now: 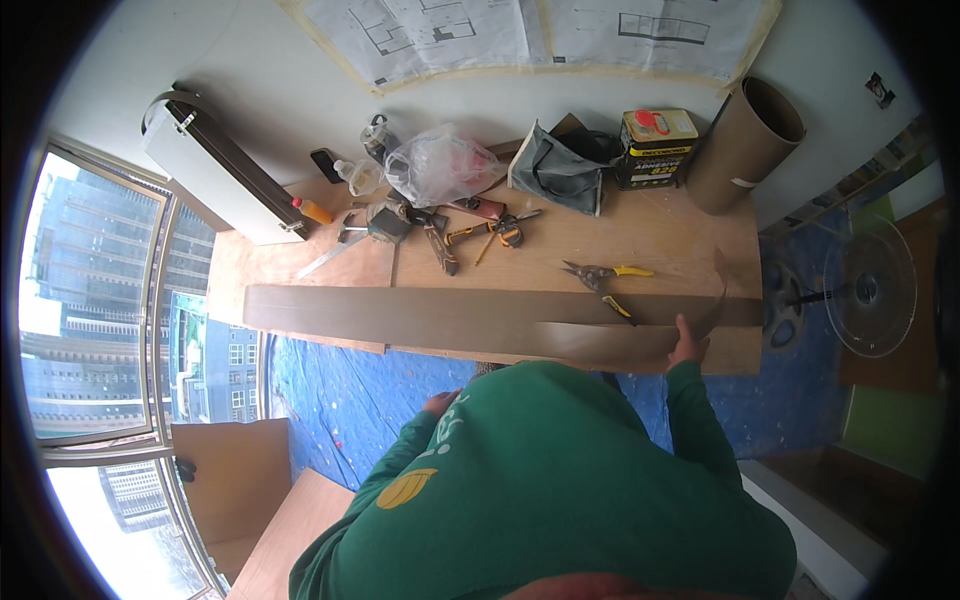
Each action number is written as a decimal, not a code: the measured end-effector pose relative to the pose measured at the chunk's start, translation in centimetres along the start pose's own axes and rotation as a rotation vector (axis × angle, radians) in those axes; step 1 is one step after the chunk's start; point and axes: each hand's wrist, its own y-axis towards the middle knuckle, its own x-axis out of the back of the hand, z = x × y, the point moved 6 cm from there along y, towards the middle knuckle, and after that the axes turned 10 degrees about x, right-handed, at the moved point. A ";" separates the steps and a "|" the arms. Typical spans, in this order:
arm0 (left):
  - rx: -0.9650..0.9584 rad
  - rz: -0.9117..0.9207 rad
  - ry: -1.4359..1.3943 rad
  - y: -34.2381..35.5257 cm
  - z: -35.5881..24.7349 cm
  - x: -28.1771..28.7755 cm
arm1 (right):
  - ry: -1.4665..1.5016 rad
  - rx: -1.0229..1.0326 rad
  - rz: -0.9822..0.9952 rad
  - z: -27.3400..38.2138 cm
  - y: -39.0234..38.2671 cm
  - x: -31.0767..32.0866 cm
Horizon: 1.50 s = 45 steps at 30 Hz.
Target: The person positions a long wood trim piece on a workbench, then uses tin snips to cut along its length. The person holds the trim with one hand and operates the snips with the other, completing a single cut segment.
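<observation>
Along the near side of the table (pixel 700 240): brown strip (pixel 420 315), laid lengthwise, flat toward the left, curling up toward the right end in a loose flap (pixel 610 343).

Right hand (pixel 688 347): at the near edge of the flap, touching it or very close, with one digit stretched upward; whether pinching or merely resting — cannot tell.

Left hand (pixel 440 402): down beside the green shirt (pixel 600 470), well apart from the strip; largely hidden, so cannot tell whether open or closed.

Flap: springy, judging by the curl. Best guided low and evenly, without folding sharply; a broad hold under the edge probably kinder than a pinch at one spot.

Flat stretch: worth pressing down with the left palm, close to the foot of the curl — to stop any sliding or twisting.

Snips (pixel 593 276): yellow-handled, blades toward the left, with one handle lying over the strip. Better moved clear first, to avoid snagging or scratching.

Tape measure (pixel 511 233): beyond the strip, among other tools; fine to leave there.

Red-capped can (pixel 655 155): at the back, next to a large brown roll (pixel 740 150); best kept clear of any whipping loose end.
</observation>
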 end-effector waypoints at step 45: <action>-1.049 -0.484 -0.061 -25.1 -38.5 13.2 | -0.013 0.840 1.411 19.6 -32.3 -23.0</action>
